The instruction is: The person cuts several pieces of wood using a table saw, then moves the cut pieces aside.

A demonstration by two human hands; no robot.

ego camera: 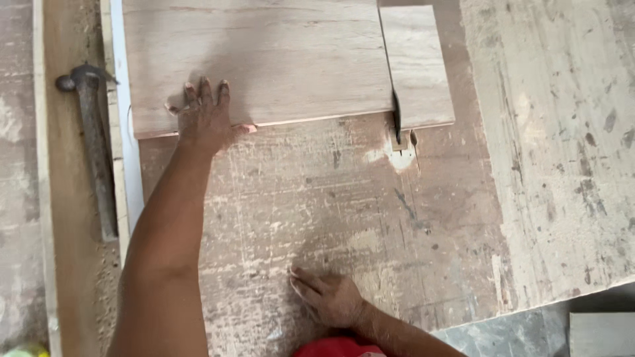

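1. Board (pixel 264 63): we log a pale wood-grain sheet lying flat at the far side of the table (pixel 370 225). A narrow cut runs through it from the near edge to the far edge of the view.
2. Offcut (pixel 417 63): we note the narrower strip to the right of the cut, flat, just beside the main piece.
3. Blade (pixel 397 119): we see a dark thin blade standing up through a slot in the table, at the near end of the cut, between the board and the offcut.
4. Left hand (pixel 206 118): we find it palm down on the near edge of the board, arm stretched forward, fingers spread and flat, thumb at the edge. It presses on the board and grips nothing.
5. Right hand (pixel 329 297): we find it flat on the bare table close to the body, fingers extended and slightly apart, holding nothing, well apart from the board.
6. Hammer (pixel 92 145): we list it on the plank left of the table, head at the far end, handle pointing near.
7. Table: worn, scratched brown top with pale dust near the blade slot.
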